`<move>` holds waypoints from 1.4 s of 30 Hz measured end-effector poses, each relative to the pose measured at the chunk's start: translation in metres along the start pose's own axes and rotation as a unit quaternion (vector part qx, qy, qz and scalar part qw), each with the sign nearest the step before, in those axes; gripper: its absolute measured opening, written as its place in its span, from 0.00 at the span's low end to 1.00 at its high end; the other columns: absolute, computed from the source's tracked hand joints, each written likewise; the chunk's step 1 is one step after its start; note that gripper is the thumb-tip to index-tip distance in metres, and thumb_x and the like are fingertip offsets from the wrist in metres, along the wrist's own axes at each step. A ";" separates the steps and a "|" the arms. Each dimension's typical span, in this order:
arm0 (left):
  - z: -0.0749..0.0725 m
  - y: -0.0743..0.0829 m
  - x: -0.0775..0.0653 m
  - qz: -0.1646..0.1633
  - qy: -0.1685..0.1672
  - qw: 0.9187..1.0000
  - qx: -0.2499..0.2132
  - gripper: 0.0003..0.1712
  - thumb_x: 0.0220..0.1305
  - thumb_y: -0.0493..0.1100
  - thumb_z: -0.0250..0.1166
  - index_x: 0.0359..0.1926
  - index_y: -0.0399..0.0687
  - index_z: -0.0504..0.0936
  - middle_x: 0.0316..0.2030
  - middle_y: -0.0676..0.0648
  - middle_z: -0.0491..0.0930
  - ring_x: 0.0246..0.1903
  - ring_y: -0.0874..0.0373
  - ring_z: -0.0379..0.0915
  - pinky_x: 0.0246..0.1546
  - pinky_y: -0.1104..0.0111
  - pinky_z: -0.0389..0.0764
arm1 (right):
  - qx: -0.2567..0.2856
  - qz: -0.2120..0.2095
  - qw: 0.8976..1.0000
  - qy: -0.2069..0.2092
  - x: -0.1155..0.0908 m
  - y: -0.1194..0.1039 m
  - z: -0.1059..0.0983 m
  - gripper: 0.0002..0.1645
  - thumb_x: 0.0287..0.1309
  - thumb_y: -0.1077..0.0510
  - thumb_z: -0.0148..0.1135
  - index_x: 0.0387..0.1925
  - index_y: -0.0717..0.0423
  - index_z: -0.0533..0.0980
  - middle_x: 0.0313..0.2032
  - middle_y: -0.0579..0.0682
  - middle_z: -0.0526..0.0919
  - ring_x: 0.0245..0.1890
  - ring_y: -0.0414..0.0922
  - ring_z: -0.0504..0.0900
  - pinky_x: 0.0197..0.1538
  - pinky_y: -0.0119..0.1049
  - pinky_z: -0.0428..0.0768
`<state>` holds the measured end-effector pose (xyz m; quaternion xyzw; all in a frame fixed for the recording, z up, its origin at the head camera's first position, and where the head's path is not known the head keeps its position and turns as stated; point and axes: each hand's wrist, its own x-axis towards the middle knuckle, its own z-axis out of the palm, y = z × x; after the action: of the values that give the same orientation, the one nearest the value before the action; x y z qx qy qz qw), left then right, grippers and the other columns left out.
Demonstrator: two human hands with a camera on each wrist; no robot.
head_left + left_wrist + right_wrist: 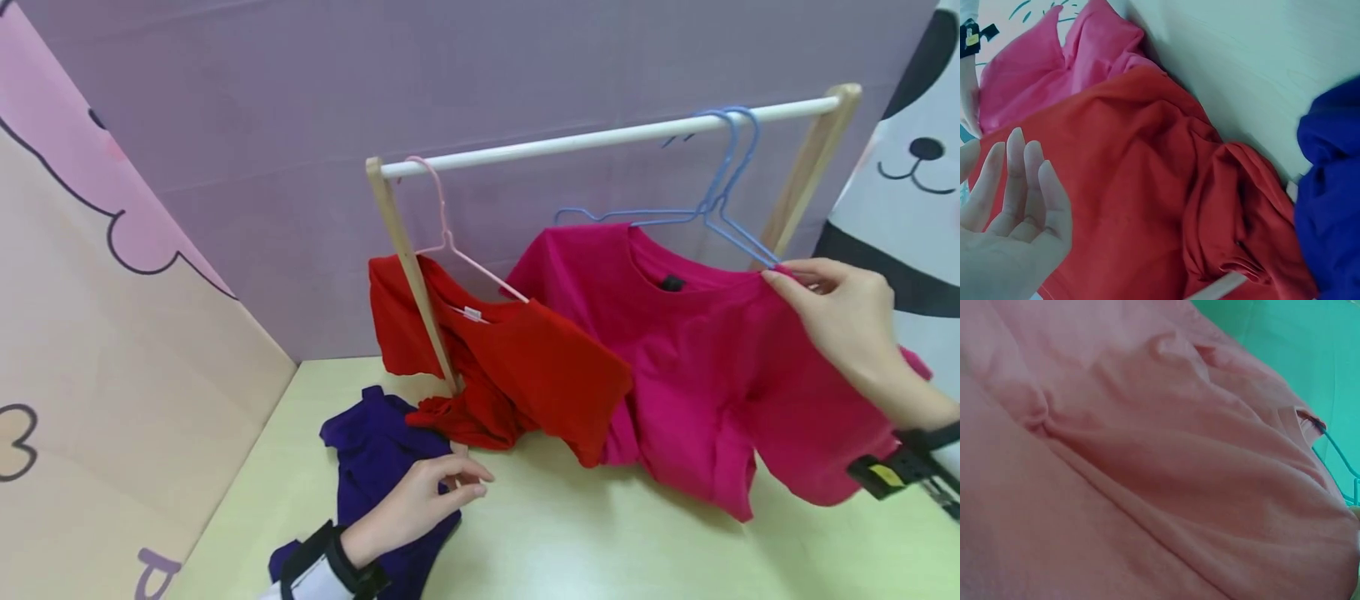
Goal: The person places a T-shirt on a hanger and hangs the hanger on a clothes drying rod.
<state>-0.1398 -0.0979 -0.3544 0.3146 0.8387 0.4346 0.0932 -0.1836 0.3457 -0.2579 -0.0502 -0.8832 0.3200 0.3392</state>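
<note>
My right hand (851,312) pinches the shoulder of a magenta T-shirt (690,358), right at the end of a blue hanger arm. Two blue hangers (712,200) hang close together from the rail above the shirt's neckline. In the right wrist view the shirt's cloth (1166,462) fills most of the frame, and that hand is nearly out of sight. Lower left, my left hand (431,500) hovers with loosely bent fingers and nothing in them. Beneath it lies a dark blue garment (382,450); the red shirt (1129,187) is close by in the left wrist view.
A wooden rack with a white rail (600,142) stands against the purple backdrop. At its left end, a pink hanger (444,225) carries the red shirt, whose lower part bunches around the left post (416,283). The pale tabletop (540,533) extends in front.
</note>
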 end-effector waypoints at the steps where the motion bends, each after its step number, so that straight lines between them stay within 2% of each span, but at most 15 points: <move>1: -0.001 -0.002 -0.001 0.000 0.001 1.000 0.004 0.11 0.60 0.45 0.58 0.41 0.47 0.79 0.35 0.51 0.79 0.31 0.66 0.71 0.33 0.72 0.74 | -0.013 -0.012 1.000 0.012 0.001 0.005 0.002 0.25 0.53 0.45 0.58 0.45 0.59 0.77 0.23 0.26 0.72 0.21 0.22 0.66 0.20 0.20 0.65; 3: -0.004 -0.006 -0.003 -0.003 0.000 1.000 0.011 0.11 0.60 0.44 0.57 0.41 0.46 0.79 0.36 0.51 0.79 0.31 0.66 0.71 0.33 0.72 0.74 | -0.025 -0.036 0.999 0.032 0.003 0.014 0.004 0.23 0.53 0.46 0.58 0.44 0.57 0.78 0.25 0.34 0.75 0.22 0.22 0.65 0.21 0.19 0.65; 6: -0.011 -0.012 -0.006 -0.008 0.001 1.000 0.023 0.11 0.60 0.43 0.58 0.42 0.46 0.79 0.36 0.50 0.79 0.31 0.66 0.71 0.34 0.72 0.74 | -0.035 -0.062 0.996 0.056 0.005 0.025 0.005 0.19 0.52 0.47 0.58 0.43 0.53 0.79 0.29 0.42 0.75 0.24 0.22 0.64 0.26 0.17 0.62; 7: -0.014 -0.015 -0.007 -0.009 0.003 1.000 0.029 0.10 0.60 0.43 0.58 0.41 0.47 0.79 0.36 0.50 0.79 0.31 0.66 0.72 0.34 0.72 0.74 | -0.036 -0.070 0.995 0.068 0.005 0.028 0.005 0.18 0.52 0.47 0.59 0.43 0.52 0.79 0.29 0.37 0.73 0.25 0.21 0.64 0.28 0.16 0.61; 10: -0.025 -0.021 -0.010 -0.011 0.016 0.999 0.048 0.10 0.59 0.44 0.59 0.41 0.49 0.79 0.34 0.52 0.79 0.31 0.66 0.72 0.33 0.72 0.75 | -0.013 -0.085 0.992 0.090 0.002 0.024 0.002 0.16 0.52 0.51 0.59 0.43 0.49 0.79 0.31 0.32 0.71 0.30 0.20 0.64 0.33 0.14 0.61; 12: -0.034 -0.025 -0.013 -0.008 0.025 0.998 0.062 0.09 0.58 0.44 0.60 0.40 0.49 0.79 0.32 0.54 0.79 0.31 0.66 0.72 0.33 0.72 0.75 | 0.007 -0.090 0.991 0.094 -0.005 0.012 -0.004 0.15 0.53 0.54 0.59 0.44 0.51 0.79 0.34 0.27 0.71 0.33 0.20 0.64 0.36 0.14 0.61; 15: -0.045 -0.030 -0.019 -0.007 0.035 0.996 0.081 0.10 0.57 0.44 0.61 0.40 0.48 0.79 0.30 0.56 0.77 0.31 0.66 0.72 0.32 0.71 0.74 | 0.014 -0.077 0.995 0.067 -0.021 -0.013 -0.015 0.17 0.54 0.57 0.59 0.46 0.55 0.77 0.37 0.24 0.66 0.38 0.21 0.62 0.35 0.11 0.60; 18: -0.055 -0.035 -0.025 -0.005 0.049 0.994 0.100 0.11 0.55 0.44 0.62 0.40 0.46 0.78 0.30 0.55 0.77 0.30 0.66 0.72 0.31 0.71 0.74 | 0.007 -0.088 0.996 0.022 -0.041 -0.035 -0.022 0.16 0.53 0.63 0.58 0.46 0.62 0.75 0.38 0.23 0.63 0.38 0.23 0.61 0.34 0.08 0.59; 21: -0.063 -0.038 -0.031 -0.002 0.069 0.990 0.122 0.13 0.53 0.42 0.64 0.40 0.44 0.78 0.30 0.52 0.77 0.30 0.62 0.73 0.29 0.71 0.74 | 0.015 -0.152 0.988 -0.006 -0.058 -0.042 -0.020 0.16 0.46 0.72 0.61 0.42 0.65 0.76 0.38 0.22 0.65 0.37 0.22 0.63 0.35 0.08 0.61; 23: -0.067 -0.040 -0.035 -0.002 0.069 0.988 0.135 0.14 0.52 0.42 0.65 0.40 0.43 0.77 0.31 0.52 0.77 0.31 0.60 0.73 0.29 0.69 0.74 | 0.019 -0.197 0.980 -0.025 -0.069 -0.042 -0.016 0.18 0.40 0.76 0.63 0.38 0.65 0.76 0.38 0.24 0.67 0.35 0.22 0.65 0.35 0.09 0.64; 26: -0.067 -0.046 -0.041 -0.019 0.037 0.987 0.157 0.18 0.50 0.43 0.67 0.41 0.42 0.77 0.32 0.53 0.75 0.32 0.58 0.71 0.32 0.68 0.74 | 0.025 -0.234 0.970 -0.059 -0.087 -0.036 -0.007 0.22 0.32 0.77 0.67 0.35 0.61 0.78 0.36 0.30 0.71 0.29 0.23 0.68 0.31 0.11 0.68; 30: -0.061 -0.058 -0.048 -0.048 -0.017 0.984 0.171 0.21 0.47 0.45 0.68 0.41 0.39 0.76 0.34 0.50 0.74 0.33 0.54 0.70 0.34 0.66 0.73 | 0.060 -0.242 0.962 -0.108 -0.110 -0.021 0.007 0.26 0.27 0.76 0.69 0.34 0.54 0.78 0.34 0.38 0.73 0.26 0.26 0.69 0.27 0.15 0.69; 33: -0.054 -0.069 -0.053 -0.077 -0.049 0.981 0.170 0.25 0.45 0.44 0.70 0.43 0.35 0.75 0.34 0.45 0.73 0.34 0.50 0.70 0.32 0.64 0.73 | 0.081 -0.238 0.957 -0.142 -0.123 -0.012 0.016 0.27 0.28 0.75 0.70 0.35 0.50 0.78 0.32 0.37 0.74 0.25 0.28 0.69 0.27 0.17 0.68; 38: -0.037 -0.089 -0.067 -0.131 -0.105 0.964 0.206 0.35 0.39 0.46 0.72 0.48 0.33 0.72 0.38 0.40 0.71 0.38 0.46 0.70 0.36 0.56 0.73 | 0.090 -0.211 0.953 -0.196 -0.142 -0.001 0.027 0.25 0.34 0.73 0.68 0.36 0.47 0.78 0.31 0.34 0.74 0.25 0.29 0.70 0.27 0.20 0.66; 42: -0.022 -0.105 -0.071 -0.168 -0.121 0.949 0.237 0.37 0.35 0.44 0.74 0.48 0.33 0.71 0.40 0.36 0.70 0.39 0.42 0.69 0.37 0.51 0.72 | 0.103 -0.207 0.948 -0.220 -0.153 0.008 0.036 0.24 0.37 0.72 0.66 0.36 0.45 0.77 0.31 0.34 0.75 0.26 0.29 0.72 0.26 0.22 0.66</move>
<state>-0.1403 -0.1999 -0.4323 0.2320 0.9407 0.1604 0.1884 -0.0905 0.2866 -0.3696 0.2406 -0.8891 0.3349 0.1985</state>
